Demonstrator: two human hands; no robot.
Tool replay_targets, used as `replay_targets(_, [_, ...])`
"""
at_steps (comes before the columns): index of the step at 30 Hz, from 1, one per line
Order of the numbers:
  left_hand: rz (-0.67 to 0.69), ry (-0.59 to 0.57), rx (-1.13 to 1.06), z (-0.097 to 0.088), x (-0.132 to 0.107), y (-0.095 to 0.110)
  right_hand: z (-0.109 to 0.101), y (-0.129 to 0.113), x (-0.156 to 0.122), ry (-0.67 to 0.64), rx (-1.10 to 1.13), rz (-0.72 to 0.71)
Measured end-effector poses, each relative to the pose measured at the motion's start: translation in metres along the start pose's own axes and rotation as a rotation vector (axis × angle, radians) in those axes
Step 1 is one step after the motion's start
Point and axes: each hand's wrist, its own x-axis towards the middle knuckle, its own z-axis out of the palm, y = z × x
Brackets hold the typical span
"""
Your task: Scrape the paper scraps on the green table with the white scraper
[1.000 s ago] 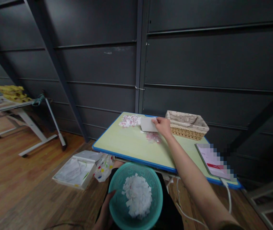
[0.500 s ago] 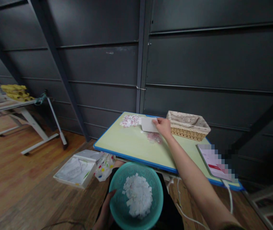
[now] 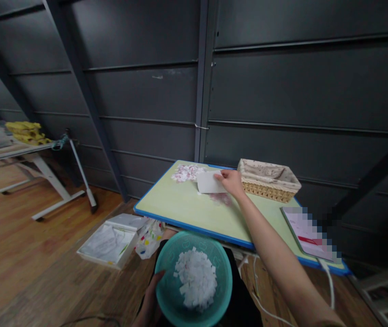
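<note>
Scraping looks to be the step in hand: the right hand (image 3: 232, 181) pinches a white card (image 3: 209, 182) by its right edge, thumb against fingers, and sets it on the table (image 3: 180, 206) near the far edge. A pile of pink-and-white scraps (image 3: 187, 172) lies just beyond the card, towards the far left corner. A thinner smear (image 3: 221, 198) lies just nearer than the hand. I cannot tell whether the card touches the pile or how steeply it leans.

The right arm reaches out almost straight over the table from the near right, wrist level, knuckles up. The left hand (image 3: 150, 300) curls round the lower left rim of a teal bowl (image 3: 166, 265); only part of it shows. The bowl hangs below the near edge, its mouth up, and holds a heap of white bits (image 3: 196, 278).

As I judge it, the next move calls for the card's lower edge to sit flat on the top behind the scraps, and for a steady drag towards the near edge above the bowl.

A basket (image 3: 268, 178) stands at the far right, just beside the hand. A booklet (image 3: 308, 234) lies by the near right corner.
</note>
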Motion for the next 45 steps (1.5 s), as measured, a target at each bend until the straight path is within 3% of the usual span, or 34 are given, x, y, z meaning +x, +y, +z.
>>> replay_targets(4, [0.063, -0.023, 0.016, 0.009, -0.008, 0.009, -0.004, -0.007, -0.002, -0.118, 0.135, -0.021])
replay_targets(8, [0.136, -0.023, 0.05, 0.022, -0.022, 0.027, -0.006, -0.015, -0.008, -0.335, 0.36, 0.042])
replay_targets(14, [0.238, 0.058, 0.007, 0.046, -0.04, 0.047, -0.002, -0.027, -0.02, -0.612, 0.633, 0.141])
replay_targets(18, [0.231, 0.082, -0.013, 0.055, -0.048, 0.052, 0.005, -0.027, -0.022, -0.698, 0.76, 0.188])
replay_targets(21, [0.24, 0.08, 0.011, 0.057, -0.052, 0.052, 0.009, -0.025, -0.021, -0.599, 0.87, 0.269])
replay_targets(25, [0.259, 0.105, 0.016, 0.056, -0.052, 0.049, 0.011, -0.017, -0.012, -0.294, 0.962, 0.342])
replay_targets(30, [0.266, 0.098, 0.014, 0.054, -0.051, 0.048, 0.014, 0.007, 0.004, 0.186, 0.758, 0.375])
replay_targets(33, [0.267, 0.094, 0.02, 0.053, -0.05, 0.047, 0.015, 0.023, 0.008, 0.362, 0.598, 0.358])
replay_targets(39, [0.278, 0.108, 0.025, 0.042, -0.036, 0.036, 0.017, 0.036, 0.011, 0.469, 0.471, 0.33])
replay_targets(45, [0.103, 0.131, -0.053, 0.026, -0.015, 0.023, 0.022, 0.033, 0.012, 0.316, 0.475, 0.31])
